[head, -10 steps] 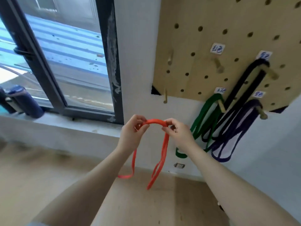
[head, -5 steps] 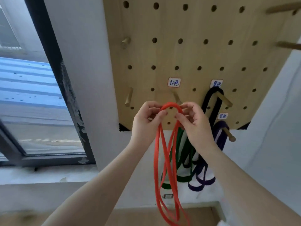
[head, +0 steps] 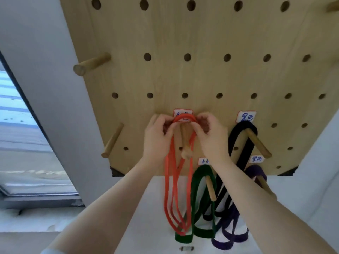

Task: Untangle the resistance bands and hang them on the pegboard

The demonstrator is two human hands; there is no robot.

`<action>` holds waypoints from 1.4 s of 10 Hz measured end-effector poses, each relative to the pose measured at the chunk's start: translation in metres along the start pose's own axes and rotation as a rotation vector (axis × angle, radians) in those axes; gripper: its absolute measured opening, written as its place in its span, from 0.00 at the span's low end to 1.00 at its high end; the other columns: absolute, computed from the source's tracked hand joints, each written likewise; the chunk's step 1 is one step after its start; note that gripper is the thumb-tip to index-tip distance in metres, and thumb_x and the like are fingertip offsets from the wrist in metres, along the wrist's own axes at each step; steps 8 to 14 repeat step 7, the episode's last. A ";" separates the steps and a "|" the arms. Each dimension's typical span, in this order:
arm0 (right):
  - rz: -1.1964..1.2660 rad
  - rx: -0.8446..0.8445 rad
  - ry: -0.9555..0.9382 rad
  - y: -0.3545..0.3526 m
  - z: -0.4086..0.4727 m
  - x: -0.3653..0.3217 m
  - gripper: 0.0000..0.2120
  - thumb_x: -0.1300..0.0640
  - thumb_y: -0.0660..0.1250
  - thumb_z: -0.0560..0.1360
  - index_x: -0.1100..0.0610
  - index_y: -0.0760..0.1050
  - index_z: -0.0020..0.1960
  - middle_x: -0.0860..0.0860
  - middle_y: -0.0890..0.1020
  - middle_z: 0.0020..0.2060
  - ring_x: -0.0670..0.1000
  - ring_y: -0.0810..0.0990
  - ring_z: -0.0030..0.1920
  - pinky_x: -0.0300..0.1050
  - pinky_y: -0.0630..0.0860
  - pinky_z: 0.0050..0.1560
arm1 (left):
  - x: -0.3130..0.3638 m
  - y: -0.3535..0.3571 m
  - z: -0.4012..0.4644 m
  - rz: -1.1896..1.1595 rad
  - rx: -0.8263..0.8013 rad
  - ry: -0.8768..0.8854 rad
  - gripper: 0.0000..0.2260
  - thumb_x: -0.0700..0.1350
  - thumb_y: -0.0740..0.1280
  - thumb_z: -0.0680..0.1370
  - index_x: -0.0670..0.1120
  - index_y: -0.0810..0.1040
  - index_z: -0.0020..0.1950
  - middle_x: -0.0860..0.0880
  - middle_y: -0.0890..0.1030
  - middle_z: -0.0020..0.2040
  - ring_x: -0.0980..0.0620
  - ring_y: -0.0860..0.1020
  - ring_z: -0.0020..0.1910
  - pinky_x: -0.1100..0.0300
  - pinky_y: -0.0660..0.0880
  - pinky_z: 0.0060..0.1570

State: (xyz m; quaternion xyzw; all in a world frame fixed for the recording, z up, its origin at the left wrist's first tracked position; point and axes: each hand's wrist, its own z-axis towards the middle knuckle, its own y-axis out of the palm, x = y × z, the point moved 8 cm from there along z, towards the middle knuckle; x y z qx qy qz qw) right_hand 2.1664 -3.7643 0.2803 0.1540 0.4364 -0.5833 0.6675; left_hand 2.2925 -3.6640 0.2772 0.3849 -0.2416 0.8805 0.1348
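Pinching red band (head: 183, 118) top, left hand (head: 157, 136) and right hand (head: 211, 134) spread its loop over the peg (head: 184, 142) so it hangs; green band (head: 201, 173) below-right of peg.

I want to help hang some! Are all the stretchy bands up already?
Nearly. The green band, black band and purple band already hang on their pegs. The left hand and right hand both pinch the top of the red band, looped over its peg under a label. All that looks left is letting go so it hangs freely.
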 end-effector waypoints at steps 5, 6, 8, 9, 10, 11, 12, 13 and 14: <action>-0.157 -0.052 -0.083 0.026 -0.026 0.029 0.12 0.61 0.65 0.75 0.56 0.74 0.59 0.49 0.80 0.52 0.50 0.80 0.50 0.52 0.77 0.51 | -0.029 0.021 -0.032 0.240 -0.005 0.260 0.13 0.44 0.62 0.77 0.53 0.70 0.61 0.54 0.73 0.50 0.58 0.70 0.41 0.62 0.69 0.32; -0.306 -0.010 -0.119 0.026 -0.027 0.024 0.14 0.61 0.65 0.75 0.56 0.74 0.60 0.53 0.81 0.52 0.55 0.81 0.47 0.51 0.77 0.44 | -0.030 0.025 -0.037 0.312 -0.054 0.267 0.16 0.45 0.62 0.77 0.51 0.69 0.65 0.53 0.72 0.50 0.58 0.71 0.38 0.61 0.70 0.28; -0.282 -0.048 -0.075 0.022 -0.035 0.027 0.17 0.56 0.63 0.77 0.52 0.71 0.66 0.53 0.83 0.44 0.54 0.81 0.40 0.51 0.78 0.41 | -0.030 0.021 -0.043 0.314 -0.203 0.219 0.21 0.46 0.59 0.78 0.53 0.63 0.72 0.49 0.72 0.52 0.55 0.71 0.36 0.58 0.71 0.29; -0.282 -0.048 -0.075 0.022 -0.035 0.027 0.17 0.56 0.63 0.77 0.52 0.71 0.66 0.53 0.83 0.44 0.54 0.81 0.40 0.51 0.78 0.41 | -0.030 0.021 -0.043 0.314 -0.203 0.219 0.21 0.46 0.59 0.78 0.53 0.63 0.72 0.49 0.72 0.52 0.55 0.71 0.36 0.58 0.71 0.29; -0.282 -0.048 -0.075 0.022 -0.035 0.027 0.17 0.56 0.63 0.77 0.52 0.71 0.66 0.53 0.83 0.44 0.54 0.81 0.40 0.51 0.78 0.41 | -0.030 0.021 -0.043 0.314 -0.203 0.219 0.21 0.46 0.59 0.78 0.53 0.63 0.72 0.49 0.72 0.52 0.55 0.71 0.36 0.58 0.71 0.29; -0.282 -0.048 -0.075 0.022 -0.035 0.027 0.17 0.56 0.63 0.77 0.52 0.71 0.66 0.53 0.83 0.44 0.54 0.81 0.40 0.51 0.78 0.41 | -0.030 0.021 -0.043 0.314 -0.203 0.219 0.21 0.46 0.59 0.78 0.53 0.63 0.72 0.49 0.72 0.52 0.55 0.71 0.36 0.58 0.71 0.29; -0.282 -0.048 -0.075 0.022 -0.035 0.027 0.17 0.56 0.63 0.77 0.52 0.71 0.66 0.53 0.83 0.44 0.54 0.81 0.40 0.51 0.78 0.41 | -0.030 0.021 -0.043 0.314 -0.203 0.219 0.21 0.46 0.59 0.78 0.53 0.63 0.72 0.49 0.72 0.52 0.55 0.71 0.36 0.58 0.71 0.29; -0.282 -0.048 -0.075 0.022 -0.035 0.027 0.17 0.56 0.63 0.77 0.52 0.71 0.66 0.53 0.83 0.44 0.54 0.81 0.40 0.51 0.78 0.41 | -0.030 0.021 -0.043 0.314 -0.203 0.219 0.21 0.46 0.59 0.78 0.53 0.63 0.72 0.49 0.72 0.52 0.55 0.71 0.36 0.58 0.71 0.29; -0.282 -0.048 -0.075 0.022 -0.035 0.027 0.17 0.56 0.63 0.77 0.52 0.71 0.66 0.53 0.83 0.44 0.54 0.81 0.40 0.51 0.78 0.41 | -0.030 0.021 -0.043 0.314 -0.203 0.219 0.21 0.46 0.59 0.78 0.53 0.63 0.72 0.49 0.72 0.52 0.55 0.71 0.36 0.58 0.71 0.29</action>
